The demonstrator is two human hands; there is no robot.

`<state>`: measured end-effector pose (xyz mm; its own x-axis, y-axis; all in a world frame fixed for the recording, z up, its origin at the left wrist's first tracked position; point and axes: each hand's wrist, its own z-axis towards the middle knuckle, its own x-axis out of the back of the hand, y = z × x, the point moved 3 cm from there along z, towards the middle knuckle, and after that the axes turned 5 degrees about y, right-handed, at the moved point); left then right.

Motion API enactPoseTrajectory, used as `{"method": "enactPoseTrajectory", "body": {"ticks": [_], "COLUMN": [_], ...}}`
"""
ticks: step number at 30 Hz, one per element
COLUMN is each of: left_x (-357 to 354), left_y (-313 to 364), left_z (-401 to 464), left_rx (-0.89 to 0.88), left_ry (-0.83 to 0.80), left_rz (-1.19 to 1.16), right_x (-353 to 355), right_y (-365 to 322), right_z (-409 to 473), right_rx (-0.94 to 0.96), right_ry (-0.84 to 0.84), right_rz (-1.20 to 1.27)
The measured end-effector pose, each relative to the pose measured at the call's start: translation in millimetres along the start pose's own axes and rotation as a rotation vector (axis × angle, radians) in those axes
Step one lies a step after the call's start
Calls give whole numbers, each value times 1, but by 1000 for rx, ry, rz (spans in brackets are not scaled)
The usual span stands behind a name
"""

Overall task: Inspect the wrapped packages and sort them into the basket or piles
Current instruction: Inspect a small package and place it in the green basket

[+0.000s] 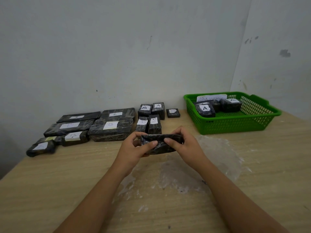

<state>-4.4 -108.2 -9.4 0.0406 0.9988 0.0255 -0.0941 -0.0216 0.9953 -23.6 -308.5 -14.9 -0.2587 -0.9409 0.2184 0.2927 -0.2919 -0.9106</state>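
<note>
Left hand (134, 146) and right hand (182, 142) are both gripping one dark wrapped package (159, 144) above the table (67, 182), fingers curled round its ends. Green basket (235, 121) is sitting far right, labelled packages (101, 126) lying far left.

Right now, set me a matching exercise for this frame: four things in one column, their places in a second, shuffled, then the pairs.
Things:
1. green basket
2. held package
3. clear plastic sheet
4. small flat package

Places:
a. gripped at its two ends by the left hand and right hand
b. alone by the wall, between the A packages and the basket
c. far right of the table, three packages inside
d. flat on the table under and right of the hands

Pairs: 1-c, 2-a, 3-d, 4-b
</note>
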Motion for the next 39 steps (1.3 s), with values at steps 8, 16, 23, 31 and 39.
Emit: {"method": "enactPoseTrajectory", "body": {"ticks": [8,16,23,31,39], "left_x": [0,-5,-2,-4,-4], "left_y": [-4,0,-2,-4,-2], "left_z": [1,-2,0,1,-1], "left_rx": [-17,39,15,-11,23], "left_ry": [-11,-11,-3,15,-34], "left_rz": [40,-28,-24,-2,-6], "right_x": [-4,-1,-4,-6,-7], "right_y": [0,1,-6,-6,-4], "right_z": [-2,-1,-4,-6,-6], "right_rx": [-61,-57,-25,-10,-46], "right_ry": [-9,-4,25,48,26], "right_rz": [49,9,-15,-58,-85]}}
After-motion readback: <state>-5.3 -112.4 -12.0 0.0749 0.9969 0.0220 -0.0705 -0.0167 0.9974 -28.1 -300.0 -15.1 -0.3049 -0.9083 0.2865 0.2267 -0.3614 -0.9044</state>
